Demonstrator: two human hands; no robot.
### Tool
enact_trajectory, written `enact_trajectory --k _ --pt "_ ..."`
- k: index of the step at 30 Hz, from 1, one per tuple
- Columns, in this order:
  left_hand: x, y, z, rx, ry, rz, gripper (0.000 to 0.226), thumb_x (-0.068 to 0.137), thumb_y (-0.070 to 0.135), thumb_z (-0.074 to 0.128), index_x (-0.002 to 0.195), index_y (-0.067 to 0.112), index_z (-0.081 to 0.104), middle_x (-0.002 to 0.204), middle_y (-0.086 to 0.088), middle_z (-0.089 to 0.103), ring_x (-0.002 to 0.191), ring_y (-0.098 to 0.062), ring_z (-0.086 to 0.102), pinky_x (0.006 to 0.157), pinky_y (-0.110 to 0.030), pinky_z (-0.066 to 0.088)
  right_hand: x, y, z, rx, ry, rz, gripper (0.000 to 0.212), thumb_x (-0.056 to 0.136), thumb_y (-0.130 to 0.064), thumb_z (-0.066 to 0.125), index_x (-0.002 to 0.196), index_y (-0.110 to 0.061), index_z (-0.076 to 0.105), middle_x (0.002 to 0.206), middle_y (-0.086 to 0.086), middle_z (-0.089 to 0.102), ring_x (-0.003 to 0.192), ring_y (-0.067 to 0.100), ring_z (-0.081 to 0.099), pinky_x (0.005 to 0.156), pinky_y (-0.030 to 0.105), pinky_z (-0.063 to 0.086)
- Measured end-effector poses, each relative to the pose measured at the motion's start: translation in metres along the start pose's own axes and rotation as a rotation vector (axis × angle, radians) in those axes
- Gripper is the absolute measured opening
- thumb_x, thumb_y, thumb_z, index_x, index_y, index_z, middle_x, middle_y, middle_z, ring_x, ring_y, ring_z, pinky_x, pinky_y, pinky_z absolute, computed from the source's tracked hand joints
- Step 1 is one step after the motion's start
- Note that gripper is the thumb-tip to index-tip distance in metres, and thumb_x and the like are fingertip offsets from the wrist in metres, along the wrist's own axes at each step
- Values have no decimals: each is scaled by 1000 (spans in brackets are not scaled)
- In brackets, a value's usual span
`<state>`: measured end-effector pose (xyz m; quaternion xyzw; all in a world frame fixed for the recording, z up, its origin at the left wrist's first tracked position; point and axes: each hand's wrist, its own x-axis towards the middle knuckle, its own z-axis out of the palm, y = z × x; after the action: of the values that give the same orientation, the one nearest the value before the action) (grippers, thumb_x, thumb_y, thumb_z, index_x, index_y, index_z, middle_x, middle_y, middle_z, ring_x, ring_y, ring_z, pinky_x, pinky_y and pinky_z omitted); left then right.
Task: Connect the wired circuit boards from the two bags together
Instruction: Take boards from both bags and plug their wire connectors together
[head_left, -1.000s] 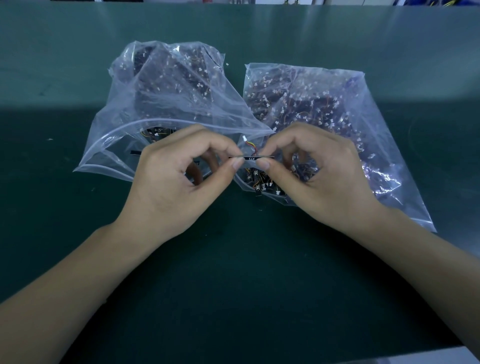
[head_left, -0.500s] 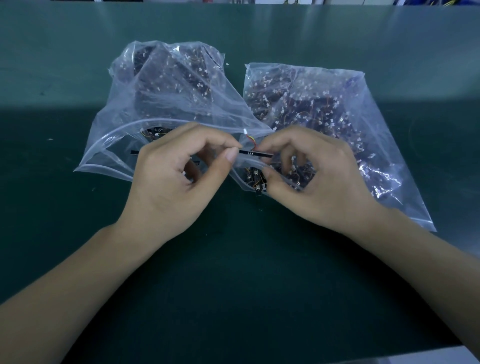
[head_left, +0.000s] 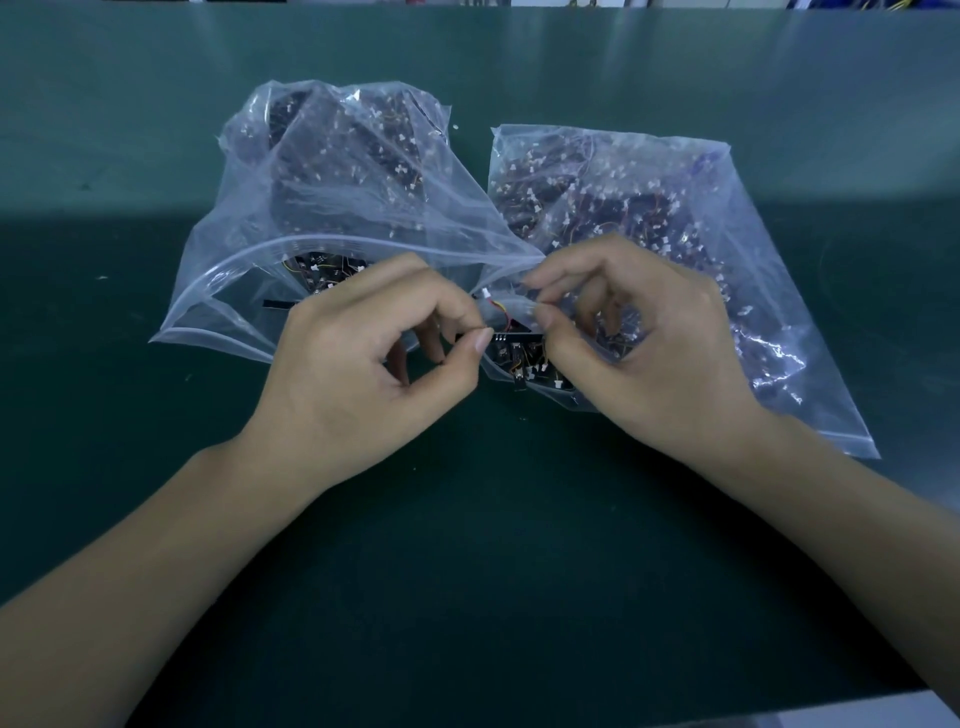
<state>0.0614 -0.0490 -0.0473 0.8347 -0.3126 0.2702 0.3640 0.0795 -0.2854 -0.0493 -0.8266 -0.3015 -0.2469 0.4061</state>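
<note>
Two clear plastic bags lie side by side on the green mat, each full of small black circuit boards with wires. The left bag (head_left: 332, 208) has its mouth open toward me; the right bag (head_left: 675, 218) lies flat. Between the bags, my left hand (head_left: 363, 374) pinches one end of a thin black circuit board (head_left: 511, 336) with thumb and forefinger. My right hand (head_left: 639, 353) pinches its other end. A short red and yellow wire with a white connector (head_left: 488, 296) rises from the board.
A loose black board strip (head_left: 275, 305) lies at the left bag's mouth. More boards (head_left: 524, 369) spill at the right bag's opening. The green mat (head_left: 467, 571) stretches toward me, its front edge at the lower right.
Both hands have stayed between the bags. The board has tilted and shifted slightly, and my right fingers have regripped its end.
</note>
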Motion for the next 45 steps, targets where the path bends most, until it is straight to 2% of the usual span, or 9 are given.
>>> enact_trajectory --k 13,18,22,25,27,30,32,36,45 --pt "2 -5 7 221 -58 39 10 91 5 78 85 12 77 81 3 62 73 -15 54 62 -35 50 1 1 0 -4 -7 -57 18 95 -2 75 112 -10 74 94 -9 70 66 12 61 67 19 48" --pt "0 -5 7 485 -75 122 12 100 32 75 95 29 85 75 5 60 72 -21 64 53 -26 39 0 2 2 0 -11 -77 18 96 -3 75 112 -12 73 95 -13 69 66 11 61 68 16 47" --pt "-2 1 5 399 -193 79 22 106 44 65 109 34 84 85 14 72 75 -15 72 57 -28 48 -1 2 2 -3 -5 -64 19 96 -3 75 112 -13 74 94 -10 70 67 14 62 67 19 48" --pt "-1 4 4 205 -83 -58 21 104 30 69 85 22 75 66 19 56 61 3 51 58 -28 42 0 1 1 -3 -4 -44 18 95 -2 76 111 -11 74 94 -11 70 68 11 63 68 18 48" --pt "2 1 0 221 1 -161 25 99 25 59 75 24 54 60 17 43 57 -2 45 58 -29 35 0 1 0 0 -2 -37 18 95 -1 76 110 -10 74 93 -11 70 70 7 62 67 20 49" --pt "2 -10 -7 482 -23 -223 27 101 30 57 77 16 59 73 10 53 73 -19 52 63 -37 45 0 0 0 9 -4 -30 17 95 -1 76 110 -10 75 94 -11 70 69 8 62 66 25 51" --pt "1 -23 -12 568 -92 -218 21 101 32 63 89 15 70 93 -1 64 95 -29 59 81 -45 50 0 0 0 13 -13 -34 18 95 -2 75 111 -11 74 95 -12 70 68 13 64 65 28 52" --pt "3 -38 -22 630 -197 -338 33 93 50 72 110 22 75 113 -3 72 114 -33 61 101 -51 44 0 0 0 12 -15 -45 19 95 -2 76 111 -12 74 95 -11 70 67 14 64 64 29 52" --pt "-1 -40 -24 548 -114 -252 17 90 41 79 90 24 83 89 7 70 86 -23 64 73 -39 52 -1 2 0 16 -17 -48 18 95 -2 76 111 -10 75 96 -6 72 66 15 63 63 29 52"
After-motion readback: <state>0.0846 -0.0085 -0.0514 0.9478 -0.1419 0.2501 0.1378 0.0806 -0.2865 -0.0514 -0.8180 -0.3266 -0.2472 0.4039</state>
